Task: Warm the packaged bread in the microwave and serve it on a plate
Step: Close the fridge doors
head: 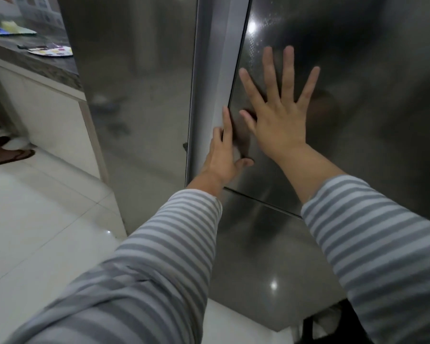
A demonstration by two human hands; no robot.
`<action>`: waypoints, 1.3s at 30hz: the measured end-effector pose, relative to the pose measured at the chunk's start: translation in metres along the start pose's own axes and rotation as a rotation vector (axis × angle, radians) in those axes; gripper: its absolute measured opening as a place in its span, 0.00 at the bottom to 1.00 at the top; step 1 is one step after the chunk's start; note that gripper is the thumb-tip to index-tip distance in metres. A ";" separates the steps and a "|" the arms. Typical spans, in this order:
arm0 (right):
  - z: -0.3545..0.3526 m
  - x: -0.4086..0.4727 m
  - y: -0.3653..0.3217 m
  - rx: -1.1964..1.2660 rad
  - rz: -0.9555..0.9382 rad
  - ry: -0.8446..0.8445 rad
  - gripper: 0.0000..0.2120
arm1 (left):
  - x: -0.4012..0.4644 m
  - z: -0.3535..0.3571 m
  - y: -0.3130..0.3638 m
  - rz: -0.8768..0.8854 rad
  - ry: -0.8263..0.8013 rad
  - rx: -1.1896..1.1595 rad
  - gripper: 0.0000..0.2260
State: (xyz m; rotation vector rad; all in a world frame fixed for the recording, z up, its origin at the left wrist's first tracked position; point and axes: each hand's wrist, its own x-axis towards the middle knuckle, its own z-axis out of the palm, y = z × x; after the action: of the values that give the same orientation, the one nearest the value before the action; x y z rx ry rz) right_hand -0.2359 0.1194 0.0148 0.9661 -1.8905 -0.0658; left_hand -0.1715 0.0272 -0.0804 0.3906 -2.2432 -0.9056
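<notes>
Steel fridge door (333,120) under your right hand (278,120), fingers spread flat on it, your left hand (221,157) at the door's left edge, fingers hooked round it, packaged bread nowhere in view, countertop (35,60) far left.

The refrigerator door (333,70), dark brushed steel and glossy, is standing shut and showing dim reflections and light glints. The right hand (281,120) is pressing flat against it with fingers (287,70) spread, while the left hand (222,157) is hooking its fingers into the door's left edge, thumb resting on the front.
</notes>
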 end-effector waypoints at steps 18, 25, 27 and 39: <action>0.009 0.008 -0.005 0.013 0.038 -0.134 0.36 | 0.018 -0.006 -0.010 0.003 -0.096 0.076 0.54; 0.010 -0.034 -0.093 0.383 -0.005 -0.332 0.21 | -0.037 -0.072 -0.062 -0.092 -0.134 0.320 0.27; 0.010 -0.045 -0.130 0.522 0.008 -0.524 0.18 | -0.063 -0.100 -0.082 -0.234 -0.160 0.363 0.21; -0.020 0.002 -0.354 0.871 -0.123 -0.767 0.13 | -0.152 -0.289 -0.202 -0.660 -0.162 0.434 0.16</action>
State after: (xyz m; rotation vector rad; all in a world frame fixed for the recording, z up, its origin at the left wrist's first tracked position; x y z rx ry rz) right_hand -0.0113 -0.1167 -0.1255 1.8284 -2.6215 0.4019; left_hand 0.1420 -0.1854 -0.1424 1.3552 -2.4947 -0.7642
